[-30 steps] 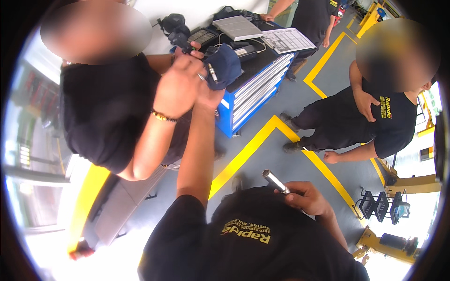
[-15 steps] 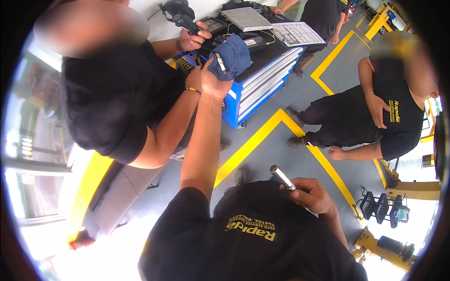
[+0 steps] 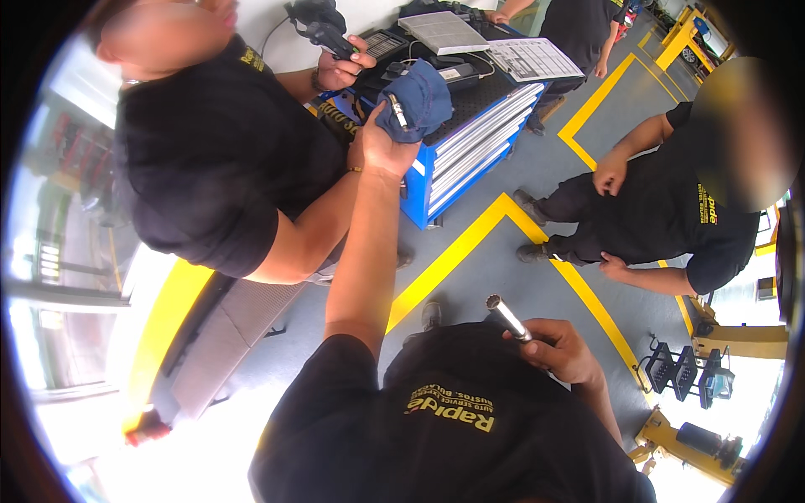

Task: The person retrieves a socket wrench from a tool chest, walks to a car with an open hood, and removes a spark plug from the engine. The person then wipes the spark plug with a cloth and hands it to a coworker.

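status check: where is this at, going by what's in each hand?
Looks done: a small metal part is out and lying on the blue rag that the left hand holds up beside the blue tool cart. In hand: the right hand grips a long metal socket, its open end up. A co-worker's hand holds a black device. What is left can't be judged from this view.

Blue tool cart (image 3: 470, 142) on grey floor (image 3: 495, 277) with yellow lines (image 3: 444, 268)
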Tool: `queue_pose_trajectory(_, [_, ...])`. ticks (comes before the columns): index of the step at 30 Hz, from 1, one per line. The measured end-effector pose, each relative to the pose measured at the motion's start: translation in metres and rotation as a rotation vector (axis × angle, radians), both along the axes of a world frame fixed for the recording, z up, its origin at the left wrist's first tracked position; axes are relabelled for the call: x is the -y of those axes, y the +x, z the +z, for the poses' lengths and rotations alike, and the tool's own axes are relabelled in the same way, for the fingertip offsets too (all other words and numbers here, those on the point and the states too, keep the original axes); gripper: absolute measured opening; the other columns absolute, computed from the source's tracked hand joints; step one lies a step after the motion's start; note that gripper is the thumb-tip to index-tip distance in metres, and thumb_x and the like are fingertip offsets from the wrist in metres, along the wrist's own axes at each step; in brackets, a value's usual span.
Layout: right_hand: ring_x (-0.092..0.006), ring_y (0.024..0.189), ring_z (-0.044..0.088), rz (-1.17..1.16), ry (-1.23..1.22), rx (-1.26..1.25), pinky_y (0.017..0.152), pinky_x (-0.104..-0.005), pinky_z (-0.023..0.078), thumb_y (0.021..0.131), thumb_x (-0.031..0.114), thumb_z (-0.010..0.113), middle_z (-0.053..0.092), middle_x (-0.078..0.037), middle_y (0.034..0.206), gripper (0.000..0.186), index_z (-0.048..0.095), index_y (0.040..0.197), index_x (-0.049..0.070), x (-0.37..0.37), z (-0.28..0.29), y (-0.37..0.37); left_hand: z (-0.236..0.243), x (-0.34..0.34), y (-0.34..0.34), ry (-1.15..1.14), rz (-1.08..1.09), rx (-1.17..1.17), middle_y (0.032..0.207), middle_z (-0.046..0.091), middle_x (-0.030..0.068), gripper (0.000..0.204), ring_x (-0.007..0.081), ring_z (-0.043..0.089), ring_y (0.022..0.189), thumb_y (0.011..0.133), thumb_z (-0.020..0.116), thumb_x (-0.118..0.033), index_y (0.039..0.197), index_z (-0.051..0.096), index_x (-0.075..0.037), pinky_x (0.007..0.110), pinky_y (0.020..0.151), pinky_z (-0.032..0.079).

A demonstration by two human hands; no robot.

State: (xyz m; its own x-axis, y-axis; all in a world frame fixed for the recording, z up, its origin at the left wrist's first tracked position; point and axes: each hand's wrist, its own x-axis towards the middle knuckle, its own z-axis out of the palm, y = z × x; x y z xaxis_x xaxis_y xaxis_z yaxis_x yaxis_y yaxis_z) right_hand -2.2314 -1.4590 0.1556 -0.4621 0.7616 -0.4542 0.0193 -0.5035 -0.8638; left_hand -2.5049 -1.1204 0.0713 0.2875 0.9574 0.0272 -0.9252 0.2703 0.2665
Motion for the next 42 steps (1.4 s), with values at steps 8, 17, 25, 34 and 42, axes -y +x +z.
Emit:
queue_pose_trajectory(8, [-0.0044, 0.066, 0.047, 0.004, 0.006, 0.015, 0.059, -0.0224, 0.037, 0.100, 0.033, 0.066, 0.053, 0.003, 0.074, 0.042, 0.066, 0.125, -0.001, 0.003, 0.001, -0.002, -0.003, 0.001, -0.002, 0.024, -0.032, 0.027, 0.136, 0.062, 0.0116, 0.043, 0.0280, 0.058, 0.128, 0.106, 0.036, -0.028, 0.134, 0.058, -0.004, 0.045, 0.116, 0.039])
queue_pose_trajectory(17, [-0.0047, 0.067, 0.047, 0.008, 0.007, 0.030, 0.061, -0.0226, 0.038, 0.099, 0.034, 0.067, 0.054, 0.003, 0.076, 0.044, 0.066, 0.125, -0.001, 0.007, 0.000, -0.002, 0.001, 0.006, 0.001, 0.007, -0.012, 0.007, 0.137, 0.062, 0.0119, 0.043, 0.0282, 0.057, 0.129, 0.106, 0.036, -0.028, 0.133, 0.058, -0.003, 0.045, 0.117, 0.038])
queue_pose_trajectory(25, [-0.0047, 0.066, 0.047, -0.004, 0.001, 0.021, 0.060, -0.0225, 0.037, 0.099, 0.034, 0.067, 0.054, 0.003, 0.076, 0.044, 0.066, 0.125, -0.001, 0.009, -0.001, -0.004, 0.006, 0.008, 0.002, -0.007, -0.009, 0.002, 0.136, 0.062, 0.0122, 0.043, 0.0284, 0.058, 0.128, 0.106, 0.035, -0.027, 0.133, 0.058, -0.003, 0.045, 0.117, 0.038])
queue_pose_trajectory(34, [-0.0046, 0.065, 0.047, 0.003, 0.001, 0.034, 0.059, -0.0226, 0.037, 0.099, 0.036, 0.067, 0.054, 0.004, 0.074, 0.044, 0.066, 0.125, 0.001, 0.008, -0.002, -0.005, 0.011, 0.013, 0.003, 0.003, -0.039, 0.022, 0.138, 0.061, 0.0127, 0.044, 0.0296, 0.056, 0.130, 0.104, 0.038, -0.027, 0.135, 0.057, -0.002, 0.045, 0.117, 0.037])
queue_pose_trajectory(42, [-0.0050, 0.067, 0.048, 0.030, 0.012, 0.130, 0.061, -0.0230, 0.039, 0.099, 0.034, 0.067, 0.056, 0.003, 0.075, 0.042, 0.067, 0.125, 0.001, 0.005, 0.000, -0.007, 0.027, 0.036, 0.006, 0.042, 0.032, -0.104, 0.138, 0.061, 0.0112, 0.044, 0.0297, 0.056, 0.129, 0.099, 0.050, -0.027, 0.137, 0.056, -0.006, 0.046, 0.116, 0.038])
